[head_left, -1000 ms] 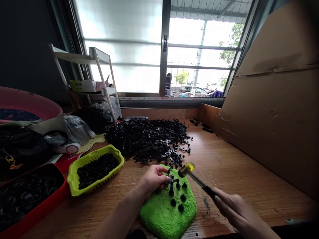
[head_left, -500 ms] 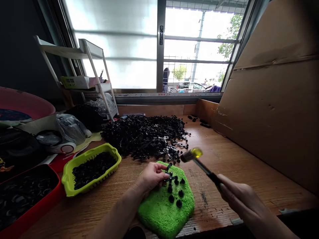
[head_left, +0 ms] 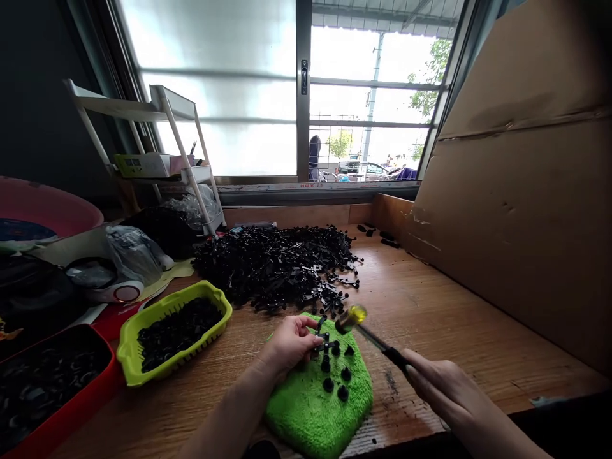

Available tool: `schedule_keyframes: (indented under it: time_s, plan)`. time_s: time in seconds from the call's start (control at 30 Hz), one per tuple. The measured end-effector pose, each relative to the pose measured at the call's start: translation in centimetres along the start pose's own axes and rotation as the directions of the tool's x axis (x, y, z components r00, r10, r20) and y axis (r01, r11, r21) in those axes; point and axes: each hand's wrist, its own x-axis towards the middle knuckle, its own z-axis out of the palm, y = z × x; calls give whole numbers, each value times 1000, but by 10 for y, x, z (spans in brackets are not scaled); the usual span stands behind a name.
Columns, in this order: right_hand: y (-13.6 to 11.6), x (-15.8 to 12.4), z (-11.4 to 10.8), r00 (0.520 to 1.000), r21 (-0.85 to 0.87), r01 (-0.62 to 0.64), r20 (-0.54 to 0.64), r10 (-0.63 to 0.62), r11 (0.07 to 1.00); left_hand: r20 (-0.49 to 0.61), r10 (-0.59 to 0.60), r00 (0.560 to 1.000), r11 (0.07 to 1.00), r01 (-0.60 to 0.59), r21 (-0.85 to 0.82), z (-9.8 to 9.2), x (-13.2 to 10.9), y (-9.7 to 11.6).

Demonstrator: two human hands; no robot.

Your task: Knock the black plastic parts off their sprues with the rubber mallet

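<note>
Nearest me on the wooden table sits a green cloth pad (head_left: 313, 411), with several small black knobs (head_left: 343, 393) standing loose on it. To the left of the pad, at the table's near side, is a red tub (head_left: 79, 398) holding a deep load of dark, curved bits, some of them ring-like. Over the pad's far part, the left hand (head_left: 289, 344) pinches a small black part (head_left: 327, 345) between thumb and fingers, down among the knobs. Reaching in from the pad's right, the right hand (head_left: 440, 382) is wrapped around the black handle of a hammer (head_left: 392, 356), its blurred head with a yellow end tilted over the pad's far right edge; whether it touches anything I can't tell. Left of the pad and just beyond the red tub, a yellow-green basket (head_left: 130, 344) with slotted sides carries a layer of small black pieces, its rim well above them. Straight beyond the pad spreads a big heap of black parts (head_left: 277, 261). Farther off to the pad's left stands a white rack (head_left: 122, 109), a green-and-white box (head_left: 143, 166) on its middle shelf, with the window (head_left: 220, 95) behind.
</note>
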Motion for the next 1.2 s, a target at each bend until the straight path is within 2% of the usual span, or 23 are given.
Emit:
schedule_keyframes:
  time_s: [0.07,0.1,0.17,0.27,0.37,0.53,0.63,0.77,0.93,1.07,1.2]
  plan:
    - [5,-2,1,1000,291,-20,-14,25,957,2,9,1000,994,-8,-109,-3,-1,0]
    - [9,-4,2,998,379,-54,-21,66,924,2,8,1000,986,-7,-164,-5,-1,0]
    - [17,-9,6,990,445,-113,-29,141,888,2,6,1000,972,-5,-234,-7,-2,0]
    - [30,-14,14,984,464,-132,-47,173,876,-4,54,999,970,-53,-238,-8,-4,3]
    - [41,-14,21,987,491,-113,-43,153,864,-13,146,989,970,-146,-194,-8,-6,6]
    - [50,-10,29,982,489,-72,-118,147,870,-26,241,970,966,-236,109,-8,-8,6]
    - [49,-9,30,976,472,-62,-156,152,879,12,243,970,954,-241,179,-6,-8,5]
    - [48,-10,29,968,455,-39,-204,147,890,-43,232,972,971,-228,74,-8,-6,5]
    - [60,-11,34,981,478,-79,-117,153,875,-4,81,997,974,-80,-213,-14,-5,6]
    - [72,-11,38,989,496,-98,-51,141,863,56,-16,998,972,29,-232,-11,-8,3]
    - [76,-13,39,986,521,-133,-20,168,843,77,-4,997,977,21,-213,-5,-10,-1]
